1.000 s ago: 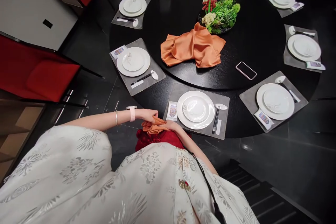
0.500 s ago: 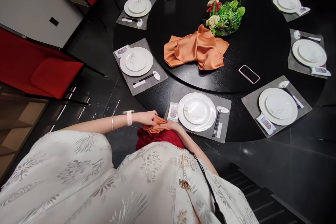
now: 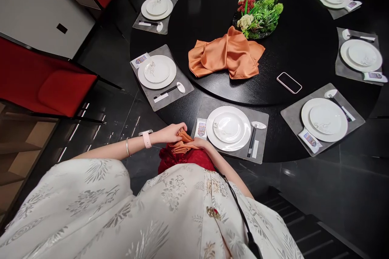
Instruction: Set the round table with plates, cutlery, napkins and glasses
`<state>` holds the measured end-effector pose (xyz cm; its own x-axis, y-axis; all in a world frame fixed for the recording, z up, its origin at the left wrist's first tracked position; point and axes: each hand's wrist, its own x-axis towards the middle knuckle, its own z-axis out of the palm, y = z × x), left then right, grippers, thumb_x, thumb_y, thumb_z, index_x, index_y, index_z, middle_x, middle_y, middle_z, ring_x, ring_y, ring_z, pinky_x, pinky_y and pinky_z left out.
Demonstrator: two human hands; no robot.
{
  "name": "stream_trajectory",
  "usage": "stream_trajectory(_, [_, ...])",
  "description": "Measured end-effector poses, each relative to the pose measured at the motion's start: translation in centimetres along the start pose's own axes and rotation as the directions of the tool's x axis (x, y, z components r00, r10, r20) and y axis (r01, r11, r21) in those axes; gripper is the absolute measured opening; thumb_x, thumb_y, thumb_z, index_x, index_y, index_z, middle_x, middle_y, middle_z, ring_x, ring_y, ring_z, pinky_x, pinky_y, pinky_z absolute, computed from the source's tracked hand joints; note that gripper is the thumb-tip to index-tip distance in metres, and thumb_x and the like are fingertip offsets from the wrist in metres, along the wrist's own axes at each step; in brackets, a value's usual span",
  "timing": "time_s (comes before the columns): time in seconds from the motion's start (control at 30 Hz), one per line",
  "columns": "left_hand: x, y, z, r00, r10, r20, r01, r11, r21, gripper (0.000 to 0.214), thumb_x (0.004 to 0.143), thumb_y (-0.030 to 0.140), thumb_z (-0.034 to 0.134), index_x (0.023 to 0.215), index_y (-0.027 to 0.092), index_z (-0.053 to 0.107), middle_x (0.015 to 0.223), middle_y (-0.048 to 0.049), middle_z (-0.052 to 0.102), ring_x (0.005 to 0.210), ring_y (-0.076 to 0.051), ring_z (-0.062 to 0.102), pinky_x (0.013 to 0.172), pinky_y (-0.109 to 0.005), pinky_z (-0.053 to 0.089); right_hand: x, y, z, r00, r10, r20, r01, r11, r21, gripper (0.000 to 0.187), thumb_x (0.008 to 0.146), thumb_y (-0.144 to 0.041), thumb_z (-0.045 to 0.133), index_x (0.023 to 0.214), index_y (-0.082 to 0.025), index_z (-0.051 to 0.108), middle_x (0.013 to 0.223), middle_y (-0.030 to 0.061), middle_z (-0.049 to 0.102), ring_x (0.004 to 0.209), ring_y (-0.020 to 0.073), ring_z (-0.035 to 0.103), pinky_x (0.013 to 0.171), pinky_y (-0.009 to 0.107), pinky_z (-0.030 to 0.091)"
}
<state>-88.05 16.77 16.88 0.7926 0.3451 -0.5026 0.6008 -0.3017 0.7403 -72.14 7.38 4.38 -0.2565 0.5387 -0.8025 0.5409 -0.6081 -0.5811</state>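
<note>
Both my hands hold a small folded orange napkin low in front of me, over a red skirt. My left hand, with a pink watch on the wrist, pinches the napkin's upper edge with closed fingers. My right hand grips its right side, fingers curled under the cloth. Just beyond them lies a grey placemat with a white plate, black chopsticks and a small packet.
A heap of orange napkins and a flower arrangement sit on the black turntable, with a phone at its edge. Several more place settings ring the round table. A red chair stands at left.
My left hand has lifted slightly and shifted its pinch on the napkin's edge; the fold has risen a little. The view has drifted slightly.
</note>
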Motion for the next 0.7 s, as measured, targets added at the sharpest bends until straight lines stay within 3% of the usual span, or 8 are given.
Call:
stream_trajectory(0.17, [-0.9, 1.9, 2.3, 0.988, 0.152, 0.02, -0.153, 0.978, 0.142, 0.033, 0.075, 0.014, 0.053, 0.108, 0.02, 0.058, 0.091, -0.0048, 0.067, 0.083, -0.019, 0.061, 0.075, -0.027, 0.043, -0.1, 0.1, -0.3, 0.999, -0.012, 0.034, 0.011, 1.0, 0.018, 0.04, 0.072, -0.042, 0.069, 0.096, -0.01, 0.07, 0.101, 0.0129, 0.068, 0.097, 0.0259, 0.061, 0.089, 0.035, 0.046])
stream_trajectory(0.27, [-2.7, 2.3, 4.0, 0.986, 0.166, -0.006, -0.163, 0.977, 0.135, 0.034, 0.081, 0.023, 0.053, 0.115, 0.02, 0.056, 0.103, -0.0072, 0.066, 0.09, -0.021, 0.061, 0.08, -0.028, 0.043, -1.1, 1.3, -1.0, 0.984, -0.144, 0.107, 0.117, 0.968, 0.223, 0.034, 0.081, -0.037, 0.06, 0.103, -0.013, 0.068, 0.1, 0.0085, 0.069, 0.094, 0.0188, 0.062, 0.085, 0.028, 0.048])
stream_trajectory(0.33, [-3.9, 2.5, 4.4, 0.991, 0.134, -0.017, -0.13, 0.982, 0.135, 0.039, 0.084, 0.029, 0.052, 0.121, 0.021, 0.055, 0.106, -0.0084, 0.066, 0.091, -0.022, 0.061, 0.08, -0.03, 0.043, -1.4, 2.0, -1.6, 0.955, -0.255, 0.154, 0.165, 0.884, 0.438, 0.036, 0.084, -0.039, 0.055, 0.106, -0.013, 0.066, 0.099, 0.0077, 0.069, 0.091, 0.0155, 0.063, 0.084, 0.025, 0.049])
stream_trajectory(0.43, [-4.0, 3.1, 3.4, 0.985, 0.137, 0.101, -0.152, 0.976, 0.157, 0.047, 0.086, 0.04, 0.051, 0.129, 0.022, 0.052, 0.104, -0.0087, 0.067, 0.086, -0.023, 0.062, 0.077, -0.031, 0.043, -1.2, 1.5, -2.5, 0.923, -0.295, 0.247, 0.136, 0.85, 0.509, 0.042, 0.08, -0.045, 0.059, 0.1, -0.01, 0.067, 0.09, 0.0081, 0.069, 0.082, 0.0154, 0.063, 0.077, 0.025, 0.05])
stream_trajectory(0.5, [-2.5, 3.2, 1.7, 0.968, 0.173, 0.181, -0.19, 0.978, 0.086, 0.046, 0.087, 0.044, 0.048, 0.128, 0.024, 0.054, 0.1, -0.006, 0.068, 0.082, -0.021, 0.062, 0.074, -0.029, 0.043, -0.7, 0.2, -3.1, 0.919, -0.281, 0.276, 0.162, 0.909, 0.384, 0.039, 0.072, -0.042, 0.068, 0.093, -0.01, 0.069, 0.081, 0.0048, 0.068, 0.073, 0.0143, 0.061, 0.071, 0.024, 0.049])
stream_trajectory(0.57, [0.2, 2.5, -0.1, 0.975, 0.184, 0.126, -0.179, 0.983, -0.046, 0.042, 0.085, 0.044, 0.052, 0.121, 0.023, 0.059, 0.099, -0.0038, 0.068, 0.084, -0.019, 0.062, 0.076, -0.027, 0.043, -0.7, -1.3, -3.9, 0.922, -0.337, 0.193, 0.275, 0.917, 0.29, 0.035, 0.065, -0.036, 0.074, 0.089, -0.011, 0.069, 0.079, 0.0011, 0.067, 0.071, 0.0125, 0.058, 0.07, 0.022, 0.046])
stream_trajectory(0.63, [3.6, 1.4, -1.5, 0.985, 0.149, 0.089, -0.131, 0.974, -0.183, 0.055, 0.069, 0.039, 0.071, 0.12, 0.02, 0.059, 0.104, -0.0042, 0.068, 0.092, -0.02, 0.061, 0.081, -0.027, 0.044, -1.4, -2.3, -5.2, 0.905, -0.415, 0.087, 0.384, 0.889, 0.248, 0.036, 0.062, -0.033, 0.076, 0.09, -0.012, 0.069, 0.083, -0.0006, 0.067, 0.076, 0.0124, 0.058, 0.073, 0.02, 0.044])
stream_trajectory(0.7, [6.8, 0.3, -1.9, 0.946, 0.146, 0.289, -0.049, 0.947, -0.316, 0.068, 0.05, 0.028, 0.084, 0.114, 0.017, 0.062, 0.101, -0.005, 0.069, 0.092, -0.022, 0.062, 0.083, -0.029, 0.045, -3.1, -2.1, -6.7, 0.9, -0.432, 0.061, 0.406, 0.88, 0.246, 0.043, 0.06, -0.034, 0.077, 0.095, -0.012, 0.069, 0.089, 0.0003, 0.067, 0.081, 0.0145, 0.058, 0.076, 0.02, 0.044])
